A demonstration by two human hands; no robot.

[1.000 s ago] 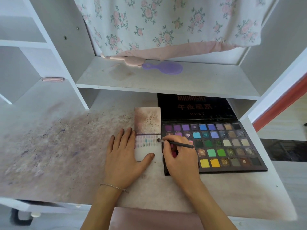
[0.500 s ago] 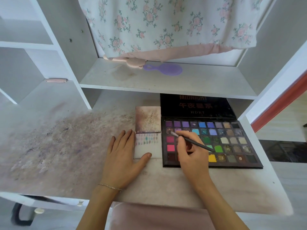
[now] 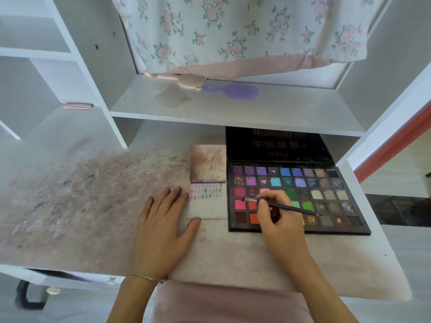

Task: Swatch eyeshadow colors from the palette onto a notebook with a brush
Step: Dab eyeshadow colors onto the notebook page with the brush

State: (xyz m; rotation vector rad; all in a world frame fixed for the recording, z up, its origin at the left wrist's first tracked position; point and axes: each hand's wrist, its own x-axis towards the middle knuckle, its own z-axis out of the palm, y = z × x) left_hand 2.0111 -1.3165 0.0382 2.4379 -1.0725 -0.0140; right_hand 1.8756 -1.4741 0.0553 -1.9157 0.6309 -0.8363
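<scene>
Right, your right hand (image 3: 277,220) pinches the brush (image 3: 279,206) pen-style, fingers curled round the thin dark handle, bristle tip down at the pink pans in the left part of the palette (image 3: 331,201). Your left hand (image 3: 163,224) lies flat on the desk (image 3: 70,206), fingers straight and spread, thumb tip touching the lower edge of the notebook (image 3: 207,206), fingertips just beside its left edge. Notebook sits open between your hands, touching the palette's left side; upper page stained, lower page has a row of small colour swatches along the top. Palette lid is up, leaning back under the shelf (image 3: 233,108). Desk surface smeared with pigment. On the shelf: purple hairbrush (image 3: 233,90), pink item beside it, floral cloth (image 3: 233,31) hanging above.
</scene>
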